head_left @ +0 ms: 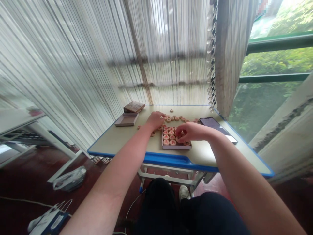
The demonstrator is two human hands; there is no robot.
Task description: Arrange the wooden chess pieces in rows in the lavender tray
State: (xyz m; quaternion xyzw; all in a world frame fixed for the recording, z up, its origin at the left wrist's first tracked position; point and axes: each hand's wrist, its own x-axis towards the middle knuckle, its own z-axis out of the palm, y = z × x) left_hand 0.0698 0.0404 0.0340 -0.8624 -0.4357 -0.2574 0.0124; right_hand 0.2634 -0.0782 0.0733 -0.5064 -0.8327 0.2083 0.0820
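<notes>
A shallow box (176, 147) lies near the front of the desk, with rows of round wooden xiangqi pieces (166, 137) bearing red characters set inside it. Over the box's right half is my right hand (189, 131), its thumb and fingers closed around a xiangqi piece low in the box; the fingers partly cover that piece. My left hand (156, 120) reaches just behind the box's left corner, fingertips bent together on a xiangqi piece among the loose ones. More loose pieces (176, 118) are scattered behind the box, and some lie left of it, partly hidden by my left arm.
An open shallow box part (126, 119) sits at the desk's left, beside a brown patterned box (134, 106). On the right lies a dark phone (212, 122) with a white object (231, 138) near it. Blue edging (168, 159) borders the desk; a string curtain (171, 65) hangs behind.
</notes>
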